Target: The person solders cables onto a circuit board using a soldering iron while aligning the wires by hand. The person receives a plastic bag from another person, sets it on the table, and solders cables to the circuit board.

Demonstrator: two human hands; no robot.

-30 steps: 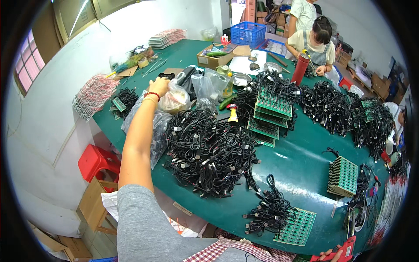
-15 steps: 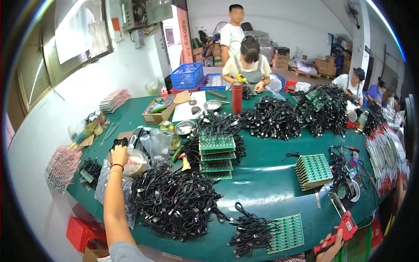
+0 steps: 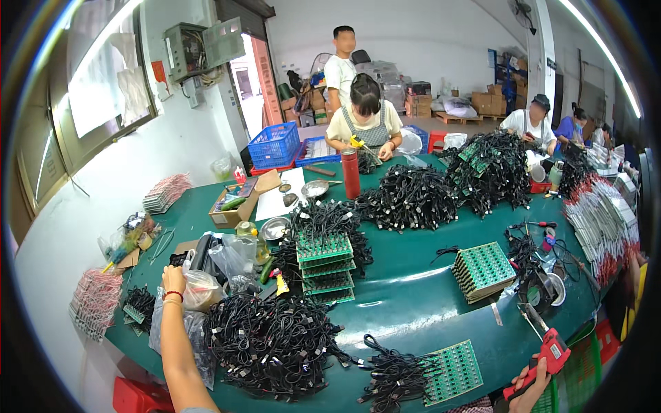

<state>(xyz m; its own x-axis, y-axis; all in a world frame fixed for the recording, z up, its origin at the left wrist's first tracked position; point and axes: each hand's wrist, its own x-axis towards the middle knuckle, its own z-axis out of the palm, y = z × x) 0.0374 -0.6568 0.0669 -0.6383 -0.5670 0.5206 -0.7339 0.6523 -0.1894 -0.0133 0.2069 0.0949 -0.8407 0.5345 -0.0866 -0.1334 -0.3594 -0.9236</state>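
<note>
My left hand [image 3: 174, 279] reaches to the table's left side, beside a clear plastic bag [image 3: 202, 292]. Its fingers curl down by a dark object [image 3: 179, 260], and what they hold is hidden. At the lower right, my right hand [image 3: 531, 391] is closed round the handle of a red soldering gun [image 3: 553, 352], whose metal tip points up and left. Left of the gun lies a green circuit board panel [image 3: 454, 372] with black cables [image 3: 392, 375] at its left edge. A big heap of black USB cables [image 3: 268, 337] lies right of my left forearm.
Stacked green circuit boards [image 3: 484, 270] stand mid-right; further panels with cables [image 3: 325, 265] are piled mid-table. A red flask [image 3: 350, 175] stands behind them. Cable heaps [image 3: 410, 196] fill the far side, where a person [image 3: 365, 124] works. A red stool [image 3: 141, 396] is at lower left.
The whole view has shifted, with the far scene moving left and more ceiling light showing. My left hand stays beside the plastic bag, and my right hand still holds the soldering gun.
</note>
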